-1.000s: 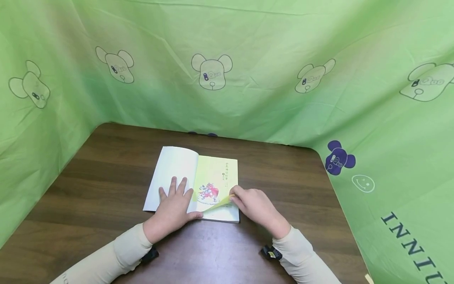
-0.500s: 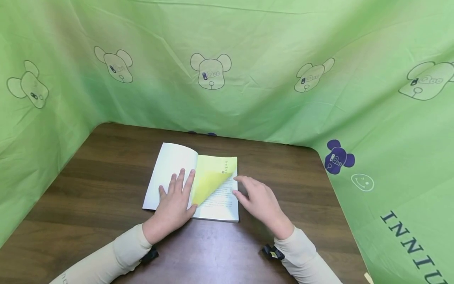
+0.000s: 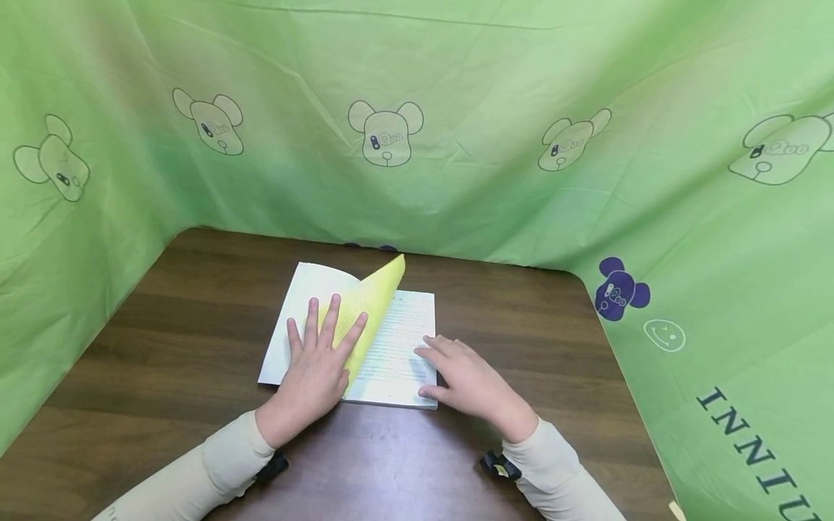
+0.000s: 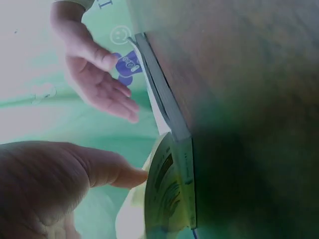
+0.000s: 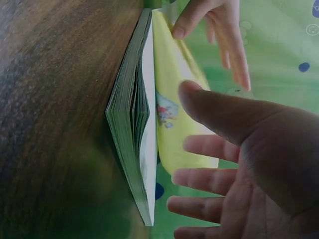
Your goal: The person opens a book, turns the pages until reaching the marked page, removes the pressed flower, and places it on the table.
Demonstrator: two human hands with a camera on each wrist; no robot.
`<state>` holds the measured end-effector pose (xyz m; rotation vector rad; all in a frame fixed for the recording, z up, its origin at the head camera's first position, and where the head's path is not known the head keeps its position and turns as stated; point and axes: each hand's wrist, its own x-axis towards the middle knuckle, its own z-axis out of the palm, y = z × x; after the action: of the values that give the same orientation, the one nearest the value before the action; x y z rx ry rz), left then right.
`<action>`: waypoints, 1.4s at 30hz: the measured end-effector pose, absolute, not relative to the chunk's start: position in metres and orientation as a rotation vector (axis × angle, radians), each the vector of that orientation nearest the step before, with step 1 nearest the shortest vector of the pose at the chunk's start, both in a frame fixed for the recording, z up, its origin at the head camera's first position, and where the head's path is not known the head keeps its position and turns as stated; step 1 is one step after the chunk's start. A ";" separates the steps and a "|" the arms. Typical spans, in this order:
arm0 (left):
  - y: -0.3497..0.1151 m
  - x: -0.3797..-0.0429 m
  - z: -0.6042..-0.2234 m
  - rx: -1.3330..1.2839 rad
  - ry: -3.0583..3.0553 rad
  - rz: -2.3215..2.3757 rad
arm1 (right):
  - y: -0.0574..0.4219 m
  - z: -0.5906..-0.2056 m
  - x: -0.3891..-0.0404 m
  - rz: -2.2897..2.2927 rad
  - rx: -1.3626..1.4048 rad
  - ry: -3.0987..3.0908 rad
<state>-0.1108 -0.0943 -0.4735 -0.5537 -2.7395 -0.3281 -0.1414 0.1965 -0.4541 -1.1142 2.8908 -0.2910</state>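
A paperback book (image 3: 407,354) lies spread on the table, its right-hand page printed with lines of text. A yellow leaf (image 3: 386,286) stands curled up near the middle fold, leaning left with its top corner raised. Over the left side, my left hand (image 3: 311,383) rests with fingers spread, overlapping the yellow leaf and the white inner cover (image 3: 280,354). My right hand (image 3: 474,380) is at the book's right edge, fingers extended and thumb apart, pinching nothing. In the right wrist view, the yellow leaf (image 5: 172,74) shows a small coloured picture beyond the thick page block (image 5: 130,99).
The dark wooden table (image 3: 195,304) surrounds the book. Green cloth (image 3: 456,195) printed with bear heads hangs behind and along both sides. A black strap (image 3: 500,464) sits at the right wrist, below the pale sleeve (image 3: 554,463).
The right hand has let go of the yellow leaf, which has turned from the right side over to the left. The left hand has shifted slightly left, and a text page now shows.
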 end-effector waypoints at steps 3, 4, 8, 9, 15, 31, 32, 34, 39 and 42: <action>-0.098 -0.112 -0.472 -0.661 -2.761 -0.260 | 0.197 -0.455 -0.141 -0.286 -1.108 2.837; -0.099 -0.113 -0.472 -0.710 -2.765 -0.231 | 0.197 -0.456 -0.141 -0.292 -1.107 2.818; -0.103 -0.114 -0.472 -0.908 -2.773 -0.136 | 0.197 -0.458 -0.140 -0.293 -1.115 2.763; -0.103 -0.115 -0.471 -0.942 -2.782 -0.131 | 0.197 -0.459 -0.140 -0.290 -1.118 2.754; -0.105 -0.115 -0.470 -1.010 -2.875 -0.187 | 0.198 -0.463 -0.139 -0.227 -1.129 2.742; -0.111 -0.117 -0.467 -0.866 -3.114 -0.271 | 0.196 -0.463 -0.139 -0.183 -1.139 2.735; -0.110 -0.116 -0.466 -0.842 -3.133 -0.288 | 0.196 -0.462 -0.139 -0.156 -1.161 2.737; -0.109 -0.114 -0.466 -0.800 -3.160 -0.310 | 0.196 -0.461 -0.139 -0.087 -1.225 2.743; -0.106 -0.112 -0.467 -0.732 -3.175 -0.332 | 0.198 -0.459 -0.141 0.090 -1.449 2.744; -0.105 -0.113 -0.468 -0.710 -3.169 -0.344 | 0.200 -0.457 -0.143 0.117 -1.544 2.738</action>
<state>-0.1127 -0.1049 -0.4682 -0.7104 -3.1688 -0.3437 -0.1431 0.1997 -0.4574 -1.5438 2.7377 0.1167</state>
